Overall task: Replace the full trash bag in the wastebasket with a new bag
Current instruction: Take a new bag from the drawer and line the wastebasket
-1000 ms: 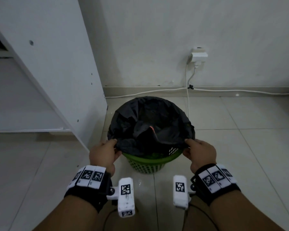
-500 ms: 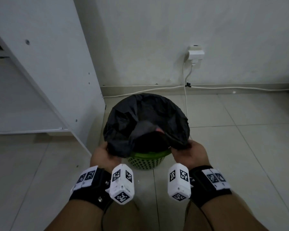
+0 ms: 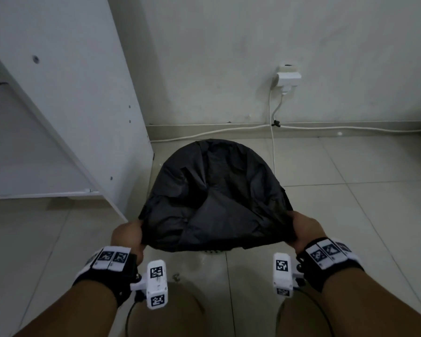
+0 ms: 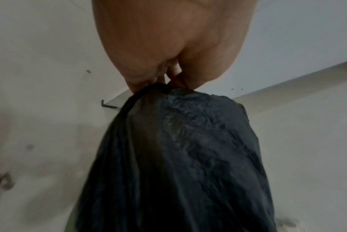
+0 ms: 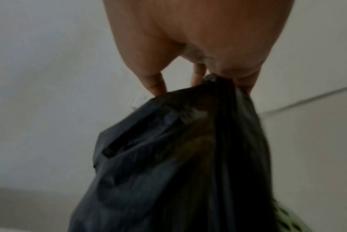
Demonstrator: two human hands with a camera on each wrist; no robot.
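Note:
A black trash bag (image 3: 214, 198) is lifted and stretched between my two hands, covering nearly all of the green wastebasket (image 3: 213, 251), of which only a sliver of lattice shows under the bag's near edge. My left hand (image 3: 128, 235) grips the bag's left edge, and in the left wrist view the fingers (image 4: 148, 81) pinch gathered plastic (image 4: 178, 157). My right hand (image 3: 304, 229) grips the right edge; in the right wrist view the bag (image 5: 178, 164) hangs from curled fingers (image 5: 198, 73), with green basket (image 5: 283, 216) low on the right. The bag's contents are hidden.
A white cabinet panel (image 3: 66, 98) stands close on the left of the basket. On the back wall a white plug (image 3: 288, 77) feeds a cable (image 3: 272, 132) down to the floor and along the baseboard. Tiled floor (image 3: 350, 215) stretches to the right.
Both hands have pulled the bag's rim off the basket and raised it toward me. The bag mouth, open before, now looks drawn flat, and the green rim is almost fully covered.

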